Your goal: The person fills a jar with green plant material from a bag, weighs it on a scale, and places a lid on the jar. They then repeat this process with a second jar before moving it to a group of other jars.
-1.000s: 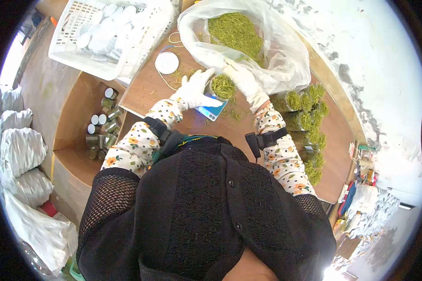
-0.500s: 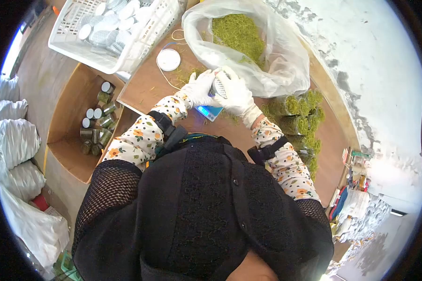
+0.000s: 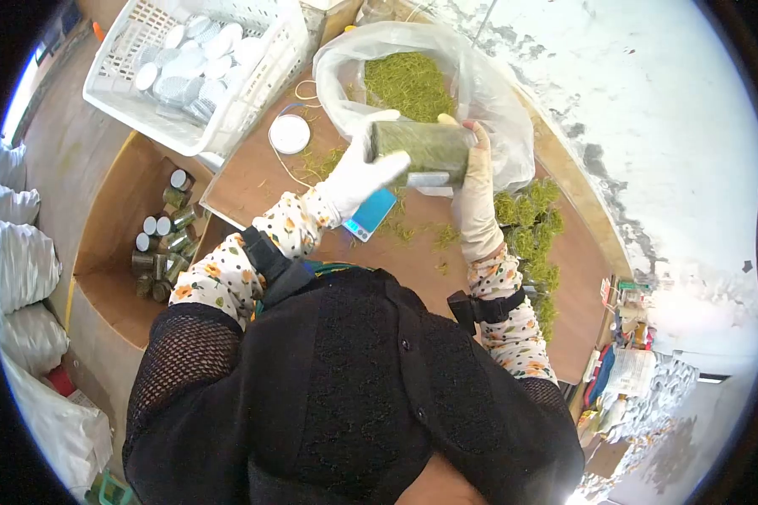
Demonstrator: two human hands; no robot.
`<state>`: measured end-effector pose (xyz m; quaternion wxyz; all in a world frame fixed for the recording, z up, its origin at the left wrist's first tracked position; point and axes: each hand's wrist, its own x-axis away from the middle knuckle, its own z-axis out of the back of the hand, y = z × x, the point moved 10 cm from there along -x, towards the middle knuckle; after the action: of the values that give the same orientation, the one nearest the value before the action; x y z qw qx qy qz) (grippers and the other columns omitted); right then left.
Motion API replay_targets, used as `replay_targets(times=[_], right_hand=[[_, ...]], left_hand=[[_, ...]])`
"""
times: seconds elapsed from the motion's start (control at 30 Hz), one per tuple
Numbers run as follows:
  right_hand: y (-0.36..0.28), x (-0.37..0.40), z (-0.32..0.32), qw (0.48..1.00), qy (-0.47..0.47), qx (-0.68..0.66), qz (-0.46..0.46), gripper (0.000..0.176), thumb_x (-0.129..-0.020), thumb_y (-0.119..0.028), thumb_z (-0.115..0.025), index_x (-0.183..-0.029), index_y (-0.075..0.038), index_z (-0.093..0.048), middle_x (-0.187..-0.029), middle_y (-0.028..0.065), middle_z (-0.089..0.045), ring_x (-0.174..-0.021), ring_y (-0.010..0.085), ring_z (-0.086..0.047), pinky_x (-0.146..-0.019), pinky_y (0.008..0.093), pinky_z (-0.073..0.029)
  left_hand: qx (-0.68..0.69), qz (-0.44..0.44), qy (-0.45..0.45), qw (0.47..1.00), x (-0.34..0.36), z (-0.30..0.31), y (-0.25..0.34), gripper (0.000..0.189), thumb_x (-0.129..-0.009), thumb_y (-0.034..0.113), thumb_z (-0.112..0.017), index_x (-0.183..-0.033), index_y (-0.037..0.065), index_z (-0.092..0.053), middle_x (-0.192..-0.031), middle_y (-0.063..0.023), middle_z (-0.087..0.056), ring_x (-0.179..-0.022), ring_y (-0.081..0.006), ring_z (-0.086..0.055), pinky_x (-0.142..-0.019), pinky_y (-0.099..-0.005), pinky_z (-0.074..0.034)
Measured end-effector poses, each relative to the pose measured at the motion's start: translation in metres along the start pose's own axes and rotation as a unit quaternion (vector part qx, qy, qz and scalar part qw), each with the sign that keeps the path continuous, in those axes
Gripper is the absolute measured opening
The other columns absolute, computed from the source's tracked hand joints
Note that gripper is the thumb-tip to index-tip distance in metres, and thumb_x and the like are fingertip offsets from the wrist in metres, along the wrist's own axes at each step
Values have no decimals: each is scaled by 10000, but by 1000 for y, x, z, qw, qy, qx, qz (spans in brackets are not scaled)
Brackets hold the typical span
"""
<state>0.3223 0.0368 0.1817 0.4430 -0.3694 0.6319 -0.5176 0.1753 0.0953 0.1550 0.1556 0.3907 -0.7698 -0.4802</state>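
A clear jar [image 3: 425, 151] packed with dried green plant strands lies on its side in the air between my two hands. My gloved left hand [image 3: 364, 172] grips the jar's left end, thumb across its front. At the other end, my gloved right hand [image 3: 477, 198] has its fingers around the jar's edge. Below my left hand a small blue digital scale [image 3: 370, 215] rests on the brown table [image 3: 328, 244]. Behind the jar stands an open plastic bag [image 3: 337, 93] of loose green strands [image 3: 408, 84]. Several open jars overflowing with strands [image 3: 531, 223] stand to the right.
A white plastic basket [image 3: 109, 88] of lids stands at the upper left. Beneath it, a cardboard box [image 3: 101, 278] holds several filled jars. On the table are a round white disc [image 3: 290, 134] and a cord. A stained white wall [image 3: 648, 126] rises beyond the table.
The jar was upright over the scale with both hands at its top. Now it is lifted off and turned onto its side, held at both ends, and the scale is uncovered.
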Motion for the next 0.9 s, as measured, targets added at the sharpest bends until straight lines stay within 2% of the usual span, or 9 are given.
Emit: replay_targets(times=[0.1,0.2,0.3,0.4,0.53,0.7,0.8,0.87,0.9], right_hand=[[25,1,13,978,34,-168,-115,474,-967,-449,-493,-1273,-87,-491,-1210,64,-593,-1059,190,-591,-883,358,-521],[54,3,22,955,10,-224,-195,437,-962,-418,-500,-1253,-92,-516,-1162,59,-603,-1048,191,-592,-899,357,-510],[30,4,18,976,19,-154,-151,415,-973,-380,-494,-1262,-82,-509,-1190,78,-590,-1083,199,-569,-930,339,-477],[-14,1,23,994,95,-14,52,316,-968,-210,-487,-1245,-58,-507,-1257,137,-557,-1137,243,-539,-978,342,-429],[-87,36,-46,883,-7,278,378,330,-877,-25,-457,-1204,-28,-503,-1308,210,-512,-1185,314,-502,-1029,384,-378],[-41,20,-80,937,-73,160,303,317,-923,-189,-473,-1185,-13,-496,-1340,211,-488,-1253,316,-451,-1060,409,-348],[-6,13,-121,945,-132,184,235,414,-979,-322,-491,-1235,2,-476,-1355,172,-490,-1289,280,-418,-1084,378,-317],[46,11,-149,959,-214,160,94,382,-948,-196,-507,-1271,6,-489,-1333,154,-505,-1201,240,-487,-1056,351,-345],[56,15,-151,963,-214,161,41,440,-965,-231,-528,-1338,-8,-462,-1339,129,-508,-1194,216,-486,-1049,329,-351]], left_hand=[[-371,-337,-94,860,9,-39,58,839,-611,209,-836,-1336,87,-432,-1260,-165,-496,-1184,-344,-484,-994,-450,-408],[-524,-359,-222,740,26,-59,60,839,-619,227,-838,-1341,87,-433,-1291,-185,-471,-1189,-385,-463,-998,-471,-405],[-548,-347,-277,709,19,-56,50,841,-683,251,-816,-1391,103,-387,-1350,-170,-425,-1247,-336,-434,-1013,-449,-405],[-195,-70,-112,972,-8,-19,26,743,-827,323,-716,-1436,151,-326,-1387,-120,-389,-1286,-270,-401,-1017,-444,-418],[236,195,-47,951,12,-10,-14,599,-943,406,-571,-1447,231,-300,-1341,-60,-470,-1163,-227,-539,-928,-448,-511],[80,59,110,989,38,41,6,491,-929,366,-610,-1330,169,-407,-1220,-80,-519,-1107,-204,-559,-684,-399,-584],[33,106,203,973,78,81,26,543,-890,386,-664,-1324,199,-397,-1248,-74,-480,-1105,-219,-536,-789,-399,-543],[-92,51,229,968,106,124,42,566,-871,342,-692,-1336,146,-434,-1250,-115,-490,-1128,-241,-514,-899,-394,-497],[-329,-37,222,917,121,140,75,559,-845,305,-716,-1315,121,-477,-1264,-136,-495,-1160,-266,-494,-954,-402,-457]])
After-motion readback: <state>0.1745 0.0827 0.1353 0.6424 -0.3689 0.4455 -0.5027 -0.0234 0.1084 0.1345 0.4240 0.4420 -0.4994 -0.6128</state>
